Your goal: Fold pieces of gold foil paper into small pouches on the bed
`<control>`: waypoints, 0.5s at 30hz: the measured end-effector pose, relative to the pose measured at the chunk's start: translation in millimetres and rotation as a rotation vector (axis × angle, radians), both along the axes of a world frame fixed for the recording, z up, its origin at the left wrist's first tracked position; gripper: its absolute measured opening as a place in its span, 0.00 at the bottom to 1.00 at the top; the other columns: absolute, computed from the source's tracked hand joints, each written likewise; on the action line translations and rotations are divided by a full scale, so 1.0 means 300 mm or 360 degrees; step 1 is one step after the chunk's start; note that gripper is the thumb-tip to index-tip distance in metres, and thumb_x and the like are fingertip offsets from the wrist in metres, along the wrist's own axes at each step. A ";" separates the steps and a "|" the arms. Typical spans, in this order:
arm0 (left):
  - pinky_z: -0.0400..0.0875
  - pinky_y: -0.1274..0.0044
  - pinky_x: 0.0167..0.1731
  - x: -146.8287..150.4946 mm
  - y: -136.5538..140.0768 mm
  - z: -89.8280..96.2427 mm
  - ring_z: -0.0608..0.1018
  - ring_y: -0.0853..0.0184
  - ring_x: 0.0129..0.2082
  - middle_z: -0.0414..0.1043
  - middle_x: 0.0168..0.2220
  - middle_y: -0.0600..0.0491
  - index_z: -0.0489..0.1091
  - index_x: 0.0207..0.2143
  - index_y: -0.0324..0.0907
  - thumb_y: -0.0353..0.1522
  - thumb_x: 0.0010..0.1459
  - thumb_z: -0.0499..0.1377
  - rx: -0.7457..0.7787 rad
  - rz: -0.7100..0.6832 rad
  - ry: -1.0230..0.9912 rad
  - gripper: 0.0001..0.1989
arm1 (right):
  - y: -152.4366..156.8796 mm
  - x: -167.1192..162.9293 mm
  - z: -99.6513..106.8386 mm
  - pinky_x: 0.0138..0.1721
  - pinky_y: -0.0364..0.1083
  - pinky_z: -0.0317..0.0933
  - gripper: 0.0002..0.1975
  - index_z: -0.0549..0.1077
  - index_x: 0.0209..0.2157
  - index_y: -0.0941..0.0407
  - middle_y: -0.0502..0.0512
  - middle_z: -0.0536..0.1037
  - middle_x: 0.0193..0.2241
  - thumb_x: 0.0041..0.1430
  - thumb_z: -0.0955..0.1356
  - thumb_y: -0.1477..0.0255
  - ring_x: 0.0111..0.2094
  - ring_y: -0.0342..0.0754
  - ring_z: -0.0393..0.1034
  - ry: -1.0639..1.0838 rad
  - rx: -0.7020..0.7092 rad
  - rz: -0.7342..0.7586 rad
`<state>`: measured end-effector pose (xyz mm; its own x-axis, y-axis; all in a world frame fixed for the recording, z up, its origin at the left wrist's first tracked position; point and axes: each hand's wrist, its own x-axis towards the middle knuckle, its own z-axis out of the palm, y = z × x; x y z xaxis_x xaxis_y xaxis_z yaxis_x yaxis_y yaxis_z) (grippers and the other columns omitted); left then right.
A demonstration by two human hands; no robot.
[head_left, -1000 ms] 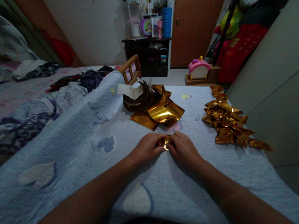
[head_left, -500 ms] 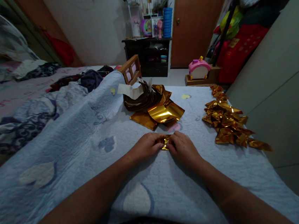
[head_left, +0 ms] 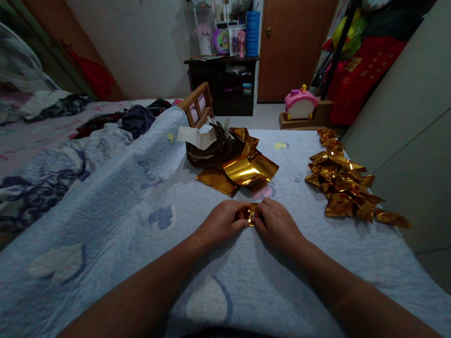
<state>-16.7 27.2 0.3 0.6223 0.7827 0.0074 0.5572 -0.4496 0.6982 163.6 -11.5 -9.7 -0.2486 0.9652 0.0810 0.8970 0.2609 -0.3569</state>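
Between my hands, low over the bed, is a small folded piece of gold foil paper (head_left: 251, 215). My left hand (head_left: 223, 219) pinches its left end between thumb and fingers. At the other end, my right hand (head_left: 275, 218) grips it with bent fingers, and both hands cover much of the paper. Just beyond them lies a stack of gold foil sheets (head_left: 249, 171), some fanned out flat and others curled with dark edges and whitish backs. Off to the right is a heap of folded gold foil pieces (head_left: 340, 179), pointed in shape.
A light blue quilt (head_left: 121, 243) with heart shapes covers the bed under my hands. Along the right side stands a pale cabinet (head_left: 425, 134). A pink toy (head_left: 301, 103) sits past the bed's far edge, near a dark shelf unit (head_left: 223, 87). Rumpled clothes (head_left: 139, 121) lie to the left.
The left thumb has shifted slightly right over the folded foil paper. Both hands otherwise keep their place, and the stack and heap are unmoved.
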 end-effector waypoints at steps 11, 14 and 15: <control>0.65 0.74 0.39 0.004 -0.005 0.001 0.75 0.64 0.35 0.76 0.32 0.53 0.78 0.48 0.42 0.28 0.57 0.65 0.0007 0.0039 0.0029 0.15 | -0.003 -0.001 -0.010 0.41 0.48 0.58 0.04 0.75 0.37 0.58 0.58 0.75 0.36 0.64 0.67 0.75 0.39 0.52 0.68 0.0014 0.0035 -0.0001; 0.65 0.74 0.38 0.005 -0.005 0.004 0.75 0.64 0.34 0.75 0.31 0.54 0.78 0.47 0.42 0.27 0.56 0.65 -0.0003 0.0044 0.0022 0.15 | -0.005 -0.003 -0.010 0.41 0.48 0.58 0.05 0.75 0.36 0.57 0.58 0.75 0.36 0.65 0.66 0.75 0.39 0.52 0.68 0.0010 0.0045 -0.0012; 0.65 0.75 0.38 0.005 -0.005 0.005 0.75 0.64 0.34 0.75 0.31 0.54 0.78 0.47 0.41 0.27 0.55 0.65 -0.0009 0.0042 0.0019 0.15 | -0.006 -0.004 -0.011 0.41 0.48 0.57 0.05 0.74 0.36 0.57 0.58 0.74 0.36 0.65 0.66 0.75 0.39 0.52 0.68 0.0010 0.0049 -0.0021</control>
